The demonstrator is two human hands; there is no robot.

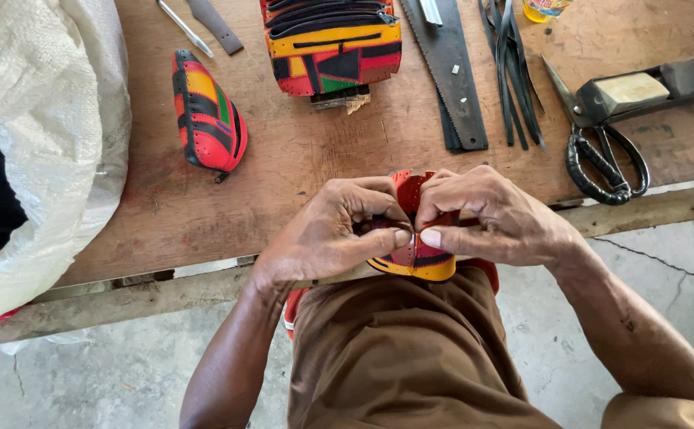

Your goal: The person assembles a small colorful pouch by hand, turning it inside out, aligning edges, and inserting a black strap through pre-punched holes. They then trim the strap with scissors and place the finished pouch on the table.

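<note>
Both my hands grip one small colourful piece (417, 258), red with perforations, black and yellow, held at the near edge of the wooden workbench (307, 151). My left hand (335, 230) pinches it from the left, thumb pressed at the middle. My right hand (494, 218) pinches it from the right, thumb tip meeting the left thumb. My fingers hide most of the piece. It hangs over my lap in brown cloth (402, 349).
On the bench lie a similar colourful curved piece (206, 111), a stack of patterned zip pouches (333, 44), a saw blade (450, 71), black strips (514, 71), large black scissors (601, 151) and a black block tool (649, 87). A white woven sack (53, 135) sits at left.
</note>
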